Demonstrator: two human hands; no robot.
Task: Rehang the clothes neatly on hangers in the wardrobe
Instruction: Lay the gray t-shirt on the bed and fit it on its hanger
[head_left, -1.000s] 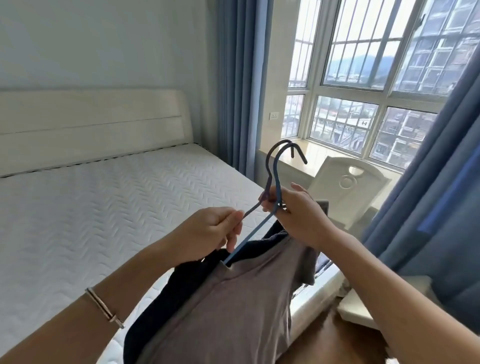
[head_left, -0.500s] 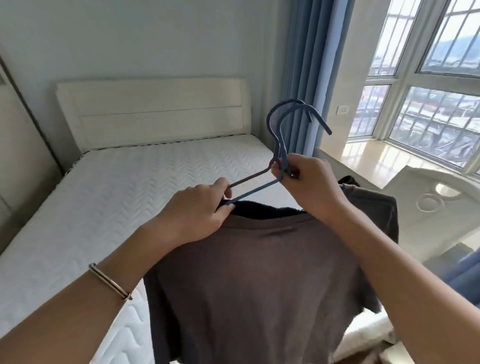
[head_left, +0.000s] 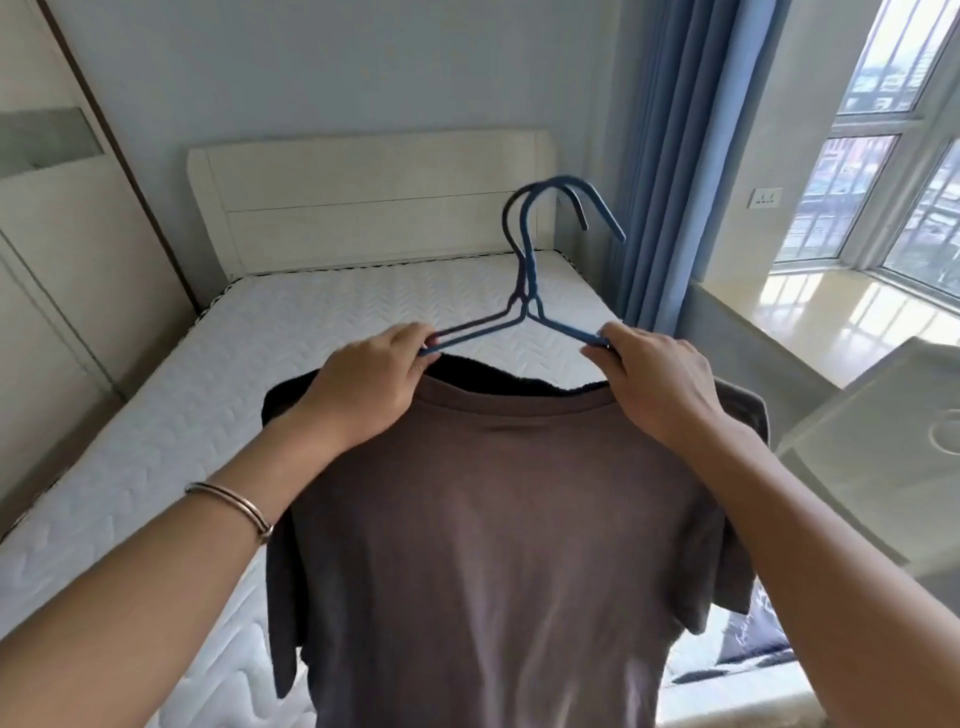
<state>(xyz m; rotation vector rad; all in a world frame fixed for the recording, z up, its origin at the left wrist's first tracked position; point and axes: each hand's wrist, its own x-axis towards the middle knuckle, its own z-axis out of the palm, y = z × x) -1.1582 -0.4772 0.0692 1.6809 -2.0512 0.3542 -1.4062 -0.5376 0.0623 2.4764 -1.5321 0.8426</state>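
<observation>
A brown short-sleeved cotton T-shirt (head_left: 493, 519) hangs in the air in front of the person, above the foot of a white quilted mattress (head_left: 311, 322). A black garment (head_left: 493, 371) peeps out behind its collar. Both appear to sit on two thin blue wire hangers (head_left: 530, 291) held stacked, their hooks pointing up and slightly fanned apart. The left hand (head_left: 363, 387), with a metal bangle (head_left: 234, 501) at its wrist, pinches the left shoulder arms of the hangers where they enter the collar. The right hand (head_left: 654, 384) is curled round the right arm at the opposite edge of the neckline. Both hands are therefore closed on hanger and cloth together. The load looks light, but the fabric is limp and will drape, swing and bunch, and the sleeves already hang unevenly. The wire looks thin and smooth, so it could flex or twist, and a wide neck could slip off one shoulder if it tilts. The soundest hold is probably on the stiff part: one hand pinching both necks together just under the hooks, the other steadying a shoulder seam. Keeping the hangers level matters most. The cream panelled door (head_left: 52, 234) on the left may be the wardrobe, though this cannot be confirmed.
</observation>
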